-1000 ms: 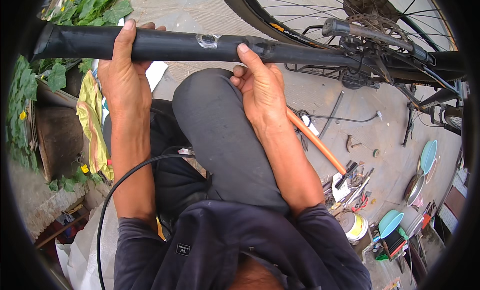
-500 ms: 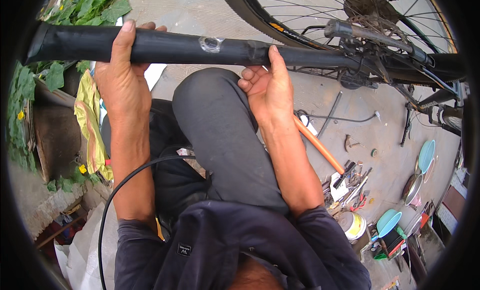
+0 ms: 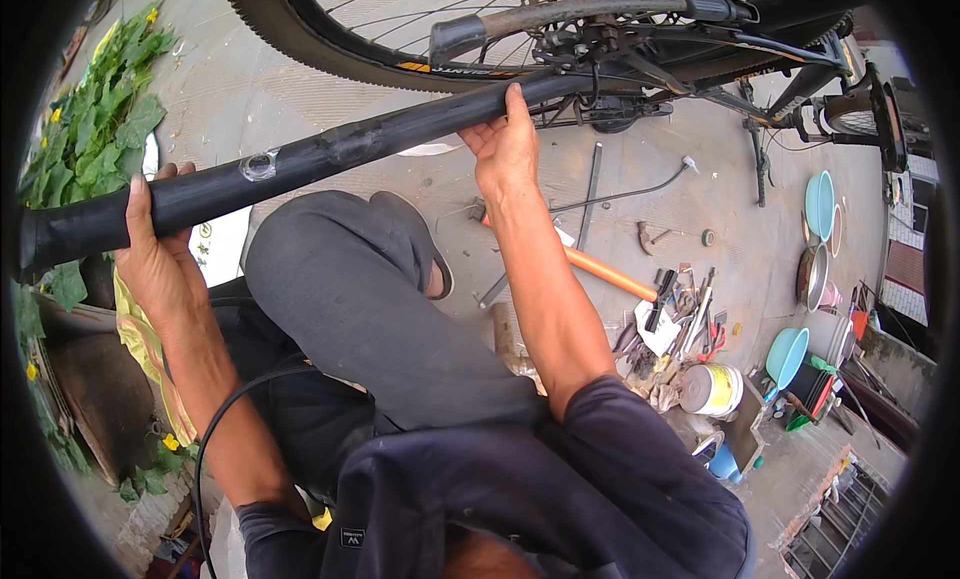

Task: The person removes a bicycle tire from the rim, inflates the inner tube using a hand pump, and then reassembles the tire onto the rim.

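Observation:
A long, rounded black inner tube [image 3: 405, 122] stretches across in front of me, its left end lower than its right. Between my hands it bears a small round patch [image 3: 259, 165] under shiny film. My left hand [image 3: 165, 264] grips the tube near its left end, thumb in front and fingers behind. Farther right, my right hand [image 3: 503, 154] pinches it from below, thumb on the near side and fingers partly hidden behind. Just beyond that hand the tube runs up to the bicycle wheel [image 3: 290, 41] and frame, where its far part is hidden.
An orange-handled tool [image 3: 610, 273] lies right of my knee, by a pile of hand tools [image 3: 685, 314] and a hammer [image 3: 652, 239]. A white bucket [image 3: 710, 389] and blue basins [image 3: 820, 206] stand right. Leafy plants [image 3: 110, 109] grow at left. A black hose [image 3: 225, 409] curves beside my left arm.
My view has shifted, bringing the bicycle farther left. The tube now slants, its left end lowered with my left hand. Both hands keep their hold, and the patch sits farther from my right hand.

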Motion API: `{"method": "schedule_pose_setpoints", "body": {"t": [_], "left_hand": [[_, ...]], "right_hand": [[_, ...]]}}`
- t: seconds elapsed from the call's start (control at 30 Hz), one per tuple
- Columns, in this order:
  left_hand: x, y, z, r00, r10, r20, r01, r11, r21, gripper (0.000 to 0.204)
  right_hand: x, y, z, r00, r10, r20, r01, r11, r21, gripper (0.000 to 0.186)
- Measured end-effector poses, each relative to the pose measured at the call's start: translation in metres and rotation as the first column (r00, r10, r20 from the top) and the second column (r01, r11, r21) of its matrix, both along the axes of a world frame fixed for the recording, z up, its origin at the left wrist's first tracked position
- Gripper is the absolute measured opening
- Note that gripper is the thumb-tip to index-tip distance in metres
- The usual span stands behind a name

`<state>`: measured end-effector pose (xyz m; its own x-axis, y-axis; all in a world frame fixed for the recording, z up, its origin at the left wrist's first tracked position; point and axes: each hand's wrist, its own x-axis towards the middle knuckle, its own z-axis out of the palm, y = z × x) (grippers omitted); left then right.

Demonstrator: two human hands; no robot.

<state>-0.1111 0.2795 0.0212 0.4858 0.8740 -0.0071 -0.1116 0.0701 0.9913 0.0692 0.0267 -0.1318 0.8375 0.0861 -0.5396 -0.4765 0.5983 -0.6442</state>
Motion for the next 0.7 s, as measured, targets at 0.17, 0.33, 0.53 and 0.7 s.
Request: {"method": "schedule_pose_setpoints", "body": {"t": [0.17, 0.33, 0.53, 0.7], "left_hand": [[0.004, -0.003, -0.007, 1.0, 0.003, -0.027, -0.004, 1.0, -0.003, 0.051], [0.013, -0.021, -0.025, 0.994, -0.043, -0.103, 0.039, 0.998, -0.038, 0.043], [0.017, -0.019, -0.049, 0.977, -0.09, -0.195, 0.088, 0.996, -0.02, 0.047], [0.011, 0.007, -0.057, 0.978, -0.023, -0.21, 0.036, 0.998, 0.055, 0.032]], "right_hand": [[0.012, -0.01, -0.009, 0.998, -0.007, 0.061, 0.017, 0.987, -0.159, 0.037], [0.022, -0.005, -0.052, 1.0, -0.012, 0.019, 0.016, 0.978, -0.209, 0.029], [0.023, 0.003, -0.08, 0.987, 0.08, -0.138, -0.122, 0.937, -0.327, 0.031], [-0.014, 0.029, -0.114, 0.894, 0.299, -0.334, -0.4, 0.869, -0.291, 0.033]]}}
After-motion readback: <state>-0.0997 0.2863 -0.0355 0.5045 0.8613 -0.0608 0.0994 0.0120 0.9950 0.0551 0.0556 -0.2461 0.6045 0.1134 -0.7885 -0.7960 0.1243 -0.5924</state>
